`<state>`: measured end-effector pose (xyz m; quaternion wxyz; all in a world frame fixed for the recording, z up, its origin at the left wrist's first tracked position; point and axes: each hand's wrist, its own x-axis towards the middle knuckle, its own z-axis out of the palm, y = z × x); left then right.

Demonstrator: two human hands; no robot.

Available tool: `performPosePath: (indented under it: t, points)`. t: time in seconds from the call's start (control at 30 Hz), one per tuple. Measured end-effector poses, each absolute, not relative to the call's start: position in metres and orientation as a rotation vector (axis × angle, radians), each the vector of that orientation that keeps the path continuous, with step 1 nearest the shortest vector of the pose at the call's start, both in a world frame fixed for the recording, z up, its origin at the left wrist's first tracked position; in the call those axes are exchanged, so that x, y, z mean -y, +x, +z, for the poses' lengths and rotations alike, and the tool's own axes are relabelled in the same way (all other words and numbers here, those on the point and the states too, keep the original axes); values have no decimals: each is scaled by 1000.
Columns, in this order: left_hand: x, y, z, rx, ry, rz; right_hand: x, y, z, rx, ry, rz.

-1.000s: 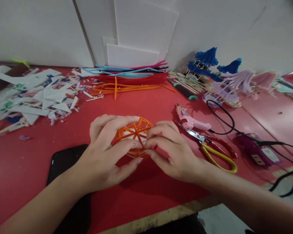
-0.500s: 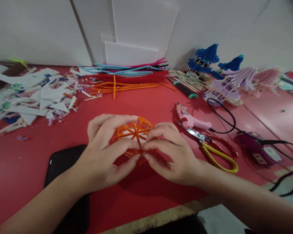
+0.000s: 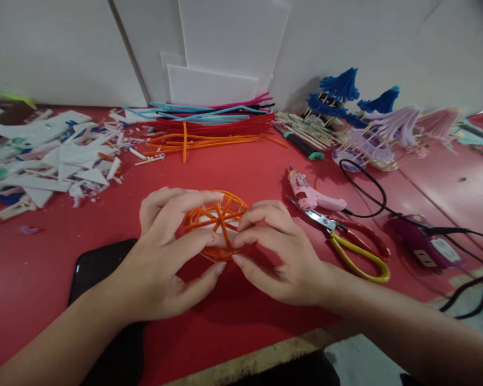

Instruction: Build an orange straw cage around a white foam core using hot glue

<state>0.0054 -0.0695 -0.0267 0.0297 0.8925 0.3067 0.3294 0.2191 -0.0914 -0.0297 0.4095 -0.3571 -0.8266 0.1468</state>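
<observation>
Between my two hands is a round frame of orange pipe cleaners (image 3: 220, 219), its strips crossing like spokes over a white base. My left hand (image 3: 169, 241) grips its left side, fingers over the far rim and thumb at the near edge. With thumb and fingertips, my right hand (image 3: 277, 249) pinches the near right edge, where a spoke meets the rim. Both hands' fingertips nearly meet there and partly hide the frame. Right of my right hand lie scissors (image 3: 332, 230) with one red and one yellow handle, beside a pink glue gun (image 3: 312, 194).
A black phone (image 3: 100, 268) lies under my left forearm. Foam scraps (image 3: 60, 161) are heaped at left. Bundled pipe cleaners (image 3: 209, 126), sticks (image 3: 306, 128) and a cutter (image 3: 301, 145) line the back. Small blue and lilac roofed models (image 3: 392, 126) and a purple power adapter (image 3: 426, 244) stand right.
The whole view has shifted slightly, with the scene a little further left. My left thumb has drawn slightly away from the right fingertips. Both hands stay on the orange frame.
</observation>
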Motion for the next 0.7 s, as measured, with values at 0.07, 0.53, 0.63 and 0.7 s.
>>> performPosePath:
  t: [0.07, 0.53, 0.63, 0.7]
  points:
    - [69, 6, -26, -949, 2757, 1013, 91, 219, -30, 2087, -892, 366]
    - [68, 10, -26, -946, 2744, 1036, 90, 218, -32, 2069, -866, 324]
    - [67, 10, -25, -934, 2767, 1012, 90, 218, -32, 2063, -892, 353]
    - [67, 10, -25, -930, 2781, 988, 90, 218, -32, 2052, -898, 373]
